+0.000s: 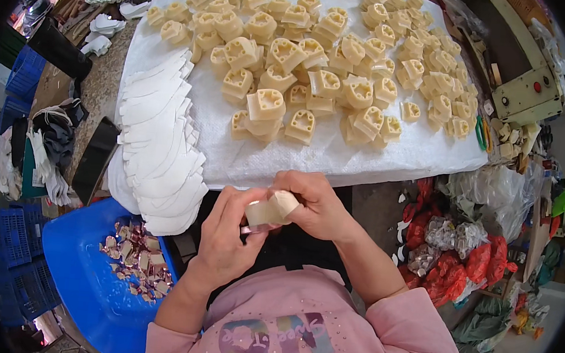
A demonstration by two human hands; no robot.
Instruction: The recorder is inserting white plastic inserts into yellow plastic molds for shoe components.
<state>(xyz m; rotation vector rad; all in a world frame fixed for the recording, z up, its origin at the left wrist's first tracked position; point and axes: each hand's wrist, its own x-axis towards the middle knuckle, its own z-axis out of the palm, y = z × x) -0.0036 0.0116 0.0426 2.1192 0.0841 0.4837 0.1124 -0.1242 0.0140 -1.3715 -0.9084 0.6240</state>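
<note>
My left hand (227, 229) and my right hand (313, 206) meet just below the table's near edge, both closed around one cream-coloured moulded block (269, 209). A thin metal piece (251, 229) shows under the block at my left fingertips. On the white cloth (377, 165) covering the table lie several more cream blocks (292, 63), heaped and scattered. A fanned row of white curved flat pieces (161, 146) runs along the cloth's left edge.
A blue plastic basin (79, 273) at lower left holds several small copper-coloured metal parts (137, 261). A beige control box (528, 94) stands at upper right. Red and clear plastic bags (460, 252) are piled on the right. Blue crates (11, 240) sit at far left.
</note>
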